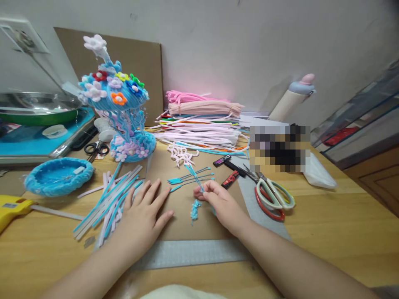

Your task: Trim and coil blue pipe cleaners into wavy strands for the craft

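Between the thumb and fingers of my right hand (222, 203) are thin blue pipe-cleaner pieces (193, 174), pointing up and left. My left hand (148, 209) lies flat with its fingers spread, partly on the brown board (177, 230) and beside a heap of blue, grey and pale pink strips (107, 199). A small clump of blue fuzz (195, 211) is on the board between my hands. Just beyond, several thin stems with blue ends (187, 179) lie side by side. Curled pale pink pipe cleaners (182, 154) are at the board's far edge.
To the left stand a blue fuzzy flower-covered ornament (115, 95), a blue fuzzy dish (59, 176) and a yellow glue gun (14, 209). Bundled pipe cleaners (202, 109) line the wall. Scissors (274, 195) and small black packets (230, 179) lie right; a bottle (288, 99) leans behind.
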`<action>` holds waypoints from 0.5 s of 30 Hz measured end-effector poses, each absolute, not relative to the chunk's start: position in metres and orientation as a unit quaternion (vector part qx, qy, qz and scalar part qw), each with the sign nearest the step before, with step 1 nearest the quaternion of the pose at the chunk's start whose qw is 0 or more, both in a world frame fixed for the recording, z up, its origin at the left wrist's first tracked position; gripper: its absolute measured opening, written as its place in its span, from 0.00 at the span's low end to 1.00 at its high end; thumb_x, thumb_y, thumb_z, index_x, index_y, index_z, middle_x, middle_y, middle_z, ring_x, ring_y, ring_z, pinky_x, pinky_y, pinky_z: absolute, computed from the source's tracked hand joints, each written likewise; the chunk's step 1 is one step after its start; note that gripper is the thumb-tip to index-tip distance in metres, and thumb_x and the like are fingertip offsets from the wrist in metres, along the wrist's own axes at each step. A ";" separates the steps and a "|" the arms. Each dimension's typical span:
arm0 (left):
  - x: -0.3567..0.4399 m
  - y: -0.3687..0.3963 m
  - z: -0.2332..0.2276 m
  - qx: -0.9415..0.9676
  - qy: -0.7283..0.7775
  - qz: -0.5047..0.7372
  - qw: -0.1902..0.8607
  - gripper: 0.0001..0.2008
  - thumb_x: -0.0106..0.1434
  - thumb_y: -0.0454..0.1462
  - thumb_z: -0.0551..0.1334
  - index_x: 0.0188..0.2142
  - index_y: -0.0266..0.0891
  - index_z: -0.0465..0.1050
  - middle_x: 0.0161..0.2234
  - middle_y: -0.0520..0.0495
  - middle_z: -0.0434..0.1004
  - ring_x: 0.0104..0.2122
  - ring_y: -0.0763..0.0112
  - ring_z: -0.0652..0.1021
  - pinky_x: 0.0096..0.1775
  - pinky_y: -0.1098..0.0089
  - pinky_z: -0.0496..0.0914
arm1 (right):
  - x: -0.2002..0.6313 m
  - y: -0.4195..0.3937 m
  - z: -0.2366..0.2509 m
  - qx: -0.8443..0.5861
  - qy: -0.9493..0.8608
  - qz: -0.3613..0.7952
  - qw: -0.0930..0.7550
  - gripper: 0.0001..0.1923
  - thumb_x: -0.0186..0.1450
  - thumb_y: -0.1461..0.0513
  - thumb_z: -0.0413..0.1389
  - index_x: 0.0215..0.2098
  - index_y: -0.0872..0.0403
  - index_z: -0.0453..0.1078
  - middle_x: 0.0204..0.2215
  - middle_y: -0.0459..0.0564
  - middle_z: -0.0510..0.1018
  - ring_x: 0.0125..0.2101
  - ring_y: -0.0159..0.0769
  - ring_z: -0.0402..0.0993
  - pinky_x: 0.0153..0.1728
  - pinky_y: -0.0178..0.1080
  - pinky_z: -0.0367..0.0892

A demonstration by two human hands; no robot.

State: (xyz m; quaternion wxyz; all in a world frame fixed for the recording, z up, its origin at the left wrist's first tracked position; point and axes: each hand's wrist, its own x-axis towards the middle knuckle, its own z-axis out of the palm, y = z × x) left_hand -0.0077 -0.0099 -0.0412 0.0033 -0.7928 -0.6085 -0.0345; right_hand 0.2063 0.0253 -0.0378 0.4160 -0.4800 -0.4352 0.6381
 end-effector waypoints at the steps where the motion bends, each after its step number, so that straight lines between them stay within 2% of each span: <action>1: -0.008 -0.013 -0.040 -0.793 -0.609 -0.035 0.006 0.26 0.64 0.48 0.52 0.61 0.48 0.58 0.64 0.43 0.56 0.62 0.48 0.56 0.58 0.43 0.49 | 0.207 0.026 -0.038 -0.481 -0.433 0.640 0.415 0.05 0.54 0.63 0.55 0.24 0.51 0.62 0.31 0.45 0.77 0.37 0.36 0.72 0.45 0.40 0.62; 5: -0.005 -0.029 -0.038 -0.797 -0.603 -0.032 0.001 0.26 0.63 0.48 0.53 0.60 0.48 0.61 0.63 0.42 0.57 0.62 0.48 0.57 0.57 0.42 0.51 | 0.205 0.022 -0.038 -0.483 -0.426 0.636 0.426 0.04 0.55 0.62 0.54 0.24 0.52 0.62 0.33 0.45 0.77 0.39 0.36 0.72 0.45 0.39 0.62; 10: 0.007 -0.048 -0.045 -0.826 -0.561 -0.044 -0.028 0.28 0.64 0.49 0.52 0.62 0.49 0.55 0.64 0.44 0.55 0.61 0.51 0.59 0.56 0.43 0.54 | 0.188 0.004 -0.042 -0.454 -0.418 0.664 0.422 0.04 0.57 0.59 0.54 0.28 0.51 0.64 0.37 0.47 0.76 0.44 0.37 0.70 0.48 0.39 0.60; 13: 0.010 -0.052 -0.050 -0.816 -0.573 -0.075 -0.020 0.28 0.65 0.47 0.51 0.62 0.43 0.55 0.63 0.42 0.57 0.61 0.54 0.60 0.57 0.46 0.54 | 0.181 -0.001 -0.045 -0.386 -0.386 0.721 0.427 0.04 0.58 0.58 0.54 0.30 0.51 0.65 0.41 0.47 0.75 0.46 0.37 0.69 0.51 0.41 0.59; 15: 0.011 -0.051 -0.050 -0.801 -0.591 -0.096 -0.011 0.27 0.65 0.46 0.51 0.61 0.38 0.57 0.62 0.39 0.59 0.61 0.55 0.60 0.58 0.47 0.54 | 0.184 0.002 -0.045 -0.352 -0.366 0.725 0.466 0.04 0.59 0.59 0.54 0.31 0.51 0.66 0.43 0.47 0.75 0.49 0.37 0.68 0.53 0.42 0.58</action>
